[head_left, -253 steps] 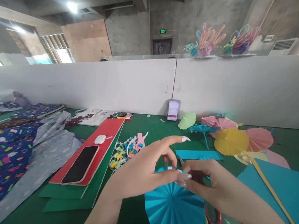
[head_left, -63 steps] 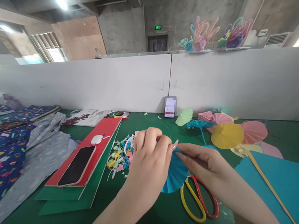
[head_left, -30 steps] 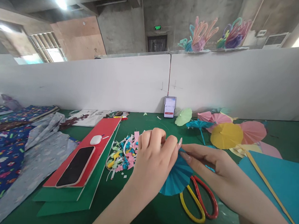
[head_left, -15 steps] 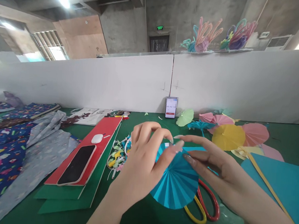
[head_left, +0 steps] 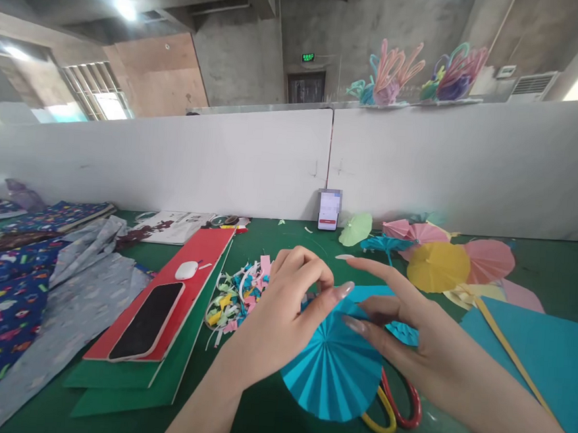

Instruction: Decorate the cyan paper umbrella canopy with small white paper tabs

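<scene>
A blue pleated paper disc [head_left: 335, 371] is held up in front of me, its folds fanning out from the centre. My left hand [head_left: 295, 309] grips its upper left edge, thumb stretched toward the top and fingers curled behind. At the upper right, my right hand [head_left: 401, 317] pinches the disc with the thumb on its front, while the index finger is raised. What the curled left fingers touch behind the paper is hidden. Under the disc's right side, red and yellow looped handles [head_left: 411, 406] stick out, apparently of scissors.
Paper scraps [head_left: 239, 292] fill a round container on the left. Beyond it lie red and green boards [head_left: 191, 308] carrying a phone [head_left: 147, 322] and a white case [head_left: 186, 271]. Small paper umbrellas [head_left: 438, 266] and blue sheets [head_left: 531, 352] occupy the right. A timer phone [head_left: 329, 209] leans on the partition.
The disc has tilted and come slightly lower and left. My left fingers have curled in, and the two hands' fingertips have moved apart. A small white piece at the disc's top is out of sight.
</scene>
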The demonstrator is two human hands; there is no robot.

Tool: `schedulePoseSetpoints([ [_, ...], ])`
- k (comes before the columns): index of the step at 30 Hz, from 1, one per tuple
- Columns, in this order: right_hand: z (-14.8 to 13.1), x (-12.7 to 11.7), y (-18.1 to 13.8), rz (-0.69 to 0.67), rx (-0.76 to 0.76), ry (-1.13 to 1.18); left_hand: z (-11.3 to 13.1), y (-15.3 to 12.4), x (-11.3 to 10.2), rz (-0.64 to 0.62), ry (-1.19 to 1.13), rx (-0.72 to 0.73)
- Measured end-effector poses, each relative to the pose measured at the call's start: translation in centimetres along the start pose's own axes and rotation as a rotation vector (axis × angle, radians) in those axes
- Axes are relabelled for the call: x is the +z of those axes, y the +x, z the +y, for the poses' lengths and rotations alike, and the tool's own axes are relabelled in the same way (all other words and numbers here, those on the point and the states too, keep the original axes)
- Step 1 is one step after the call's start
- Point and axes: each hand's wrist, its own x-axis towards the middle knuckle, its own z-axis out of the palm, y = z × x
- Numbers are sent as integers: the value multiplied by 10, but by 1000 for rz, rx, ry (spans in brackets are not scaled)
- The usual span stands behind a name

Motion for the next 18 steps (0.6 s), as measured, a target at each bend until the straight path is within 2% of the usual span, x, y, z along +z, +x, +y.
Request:
schedulePoseSetpoints([
  [4, 2, -3, 5, 32, 46, -45, -3, 2, 2, -1, 54, 18],
  [9, 3, -8, 10, 18, 81, -105, -7, 7, 7, 75, 57, -4],
  [12, 0, -11, 10, 21, 28, -184, -6, 8, 6, 81, 17, 11],
  [14, -1, -12, 8, 35, -8, -213, -6, 7, 2, 59, -8, 12],
  [18, -2, -16, 5, 72, -10, -185, -10, 4, -13, -71, -14, -51],
])
